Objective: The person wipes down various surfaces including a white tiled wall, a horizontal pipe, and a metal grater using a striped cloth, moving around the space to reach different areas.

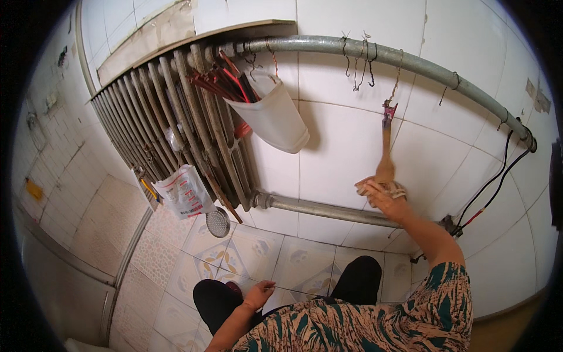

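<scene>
My right hand point(385, 200) is at the tiled wall, its fingers on a folded striped cloth point(398, 190). Directly above the cloth hangs a wooden-handled tool point(385, 163), its broad lower end meeting the cloth; whatever lies below that is hidden. A twisted wire point(399, 70) suspends the tool from a grey metal pipe point(396, 62). Down by my left knee, my left hand point(260, 294) is loosely curled, with no object visible in it.
A cast-iron radiator point(176, 101) lines the wall at left. From it or the pipe hang a white plastic container point(272, 116) of dark red sticks, a printed plastic bag point(184, 191) and a perforated metal ladle point(217, 222). Black cables point(497, 189) run down at right, beside a lower pipe point(330, 210).
</scene>
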The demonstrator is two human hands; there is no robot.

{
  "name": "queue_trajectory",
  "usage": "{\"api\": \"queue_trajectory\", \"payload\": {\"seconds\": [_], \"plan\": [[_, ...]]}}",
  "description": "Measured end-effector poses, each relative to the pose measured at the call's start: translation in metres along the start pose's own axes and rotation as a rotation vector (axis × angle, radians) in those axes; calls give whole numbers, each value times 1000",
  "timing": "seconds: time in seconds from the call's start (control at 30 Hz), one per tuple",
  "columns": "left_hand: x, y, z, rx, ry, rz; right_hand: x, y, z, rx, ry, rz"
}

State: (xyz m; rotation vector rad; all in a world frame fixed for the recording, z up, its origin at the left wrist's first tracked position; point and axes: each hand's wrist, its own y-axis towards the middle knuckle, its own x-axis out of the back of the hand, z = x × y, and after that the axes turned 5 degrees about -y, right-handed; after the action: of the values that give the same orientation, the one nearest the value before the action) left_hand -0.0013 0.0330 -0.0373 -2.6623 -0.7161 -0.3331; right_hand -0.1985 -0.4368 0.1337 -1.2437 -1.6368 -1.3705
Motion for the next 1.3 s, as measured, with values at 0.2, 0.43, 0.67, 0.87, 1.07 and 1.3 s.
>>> {"api": "queue_trajectory", "payload": {"seconds": [0.2,0.43,0.67,0.87,1.07,1.3], "plan": [[-4,9,6,-54,34,25,8,10,38,57,-3,-10],[-3,17,9,-78,-32,26,10,110,147,-114,240,-320],[6,23,43,-9,32,-36,33,209,133,-418,106,-785],[4,24,40,36,184,107,32,250,120,-542,166,-827],[-15,33,39,33,116,238,-49,252,104,-528,307,-634],[-13,26,33,83,92,258,-64,279,149,-89,-174,-383]]}}
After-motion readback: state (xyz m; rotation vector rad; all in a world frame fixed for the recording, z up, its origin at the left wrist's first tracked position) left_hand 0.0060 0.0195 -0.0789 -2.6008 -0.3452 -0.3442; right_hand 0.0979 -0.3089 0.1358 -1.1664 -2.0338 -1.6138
